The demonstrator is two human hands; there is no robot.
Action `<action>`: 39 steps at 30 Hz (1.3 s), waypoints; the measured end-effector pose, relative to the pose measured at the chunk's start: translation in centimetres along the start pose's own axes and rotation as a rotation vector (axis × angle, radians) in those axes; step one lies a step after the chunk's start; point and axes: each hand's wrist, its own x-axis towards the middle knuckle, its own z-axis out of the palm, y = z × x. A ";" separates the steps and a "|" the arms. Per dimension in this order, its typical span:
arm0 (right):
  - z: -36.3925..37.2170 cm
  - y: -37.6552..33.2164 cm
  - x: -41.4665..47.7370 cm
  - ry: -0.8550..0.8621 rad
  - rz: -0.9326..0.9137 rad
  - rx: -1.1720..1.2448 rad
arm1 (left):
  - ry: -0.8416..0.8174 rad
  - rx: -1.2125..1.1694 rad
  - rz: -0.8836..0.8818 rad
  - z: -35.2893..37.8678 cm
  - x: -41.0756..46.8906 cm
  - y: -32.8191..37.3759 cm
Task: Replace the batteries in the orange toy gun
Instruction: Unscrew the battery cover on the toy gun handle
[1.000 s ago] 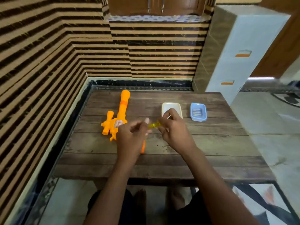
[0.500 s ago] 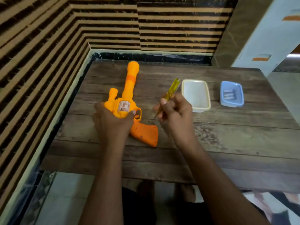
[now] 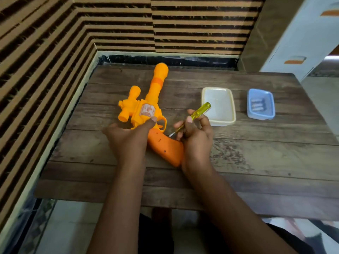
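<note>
The orange toy gun (image 3: pixel 146 110) lies flat on the wooden table (image 3: pixel 256 158), barrel pointing away from me, darker orange grip toward me. My left hand (image 3: pixel 128 136) presses on the gun's body, thumb by the trigger guard. My right hand (image 3: pixel 194 132) holds a screwdriver (image 3: pixel 199 111) with a clear yellow handle, its metal tip angled down close to the top of the grip. A blue tray (image 3: pixel 260 114) at the right holds batteries (image 3: pixel 258 105).
A white rectangular container (image 3: pixel 218 121) stands between the gun and the blue tray. A striped wall runs along the table's left and far edges. A white cabinet (image 3: pixel 297 39) stands at the far right. My legs show under the near edge.
The view has drawn closer to the table. My right hand lowered the screwdriver toward the gun's grip. My left hand stays on the gun's body.
</note>
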 end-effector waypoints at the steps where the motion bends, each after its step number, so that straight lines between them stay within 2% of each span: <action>1: 0.0 -0.2 0.1 -0.005 0.018 0.041 | -0.006 -0.072 -0.011 0.3 -0.2 -0.2; 7: 0.9 -0.7 0.3 -0.058 -0.026 0.051 | -0.133 -0.425 -0.160 1.7 -1.7 -0.8; 11: 0.9 -1.8 0.4 -0.146 -0.023 0.160 | -0.145 -0.507 -0.192 1.5 -1.2 -0.6; 15: 0.8 -2.4 0.3 -0.235 -0.048 0.154 | -0.279 -0.591 -0.233 1.9 -0.8 -0.8; 20: 0.4 -3.0 0.5 -0.358 -0.152 -0.015 | -0.402 -0.530 -0.301 2.3 -0.3 -1.6; 26: -0.1 -3.5 0.3 -0.427 -0.170 -0.176 | -0.497 -0.510 -0.259 2.3 0.3 -2.3; 33: 0.0 -3.6 0.5 -0.442 -0.190 -0.267 | -0.500 -0.529 -0.273 2.6 1.0 -2.6; 39: -0.1 -3.9 0.5 -0.503 -0.219 -0.285 | -0.577 -0.511 -0.302 2.5 1.5 -2.8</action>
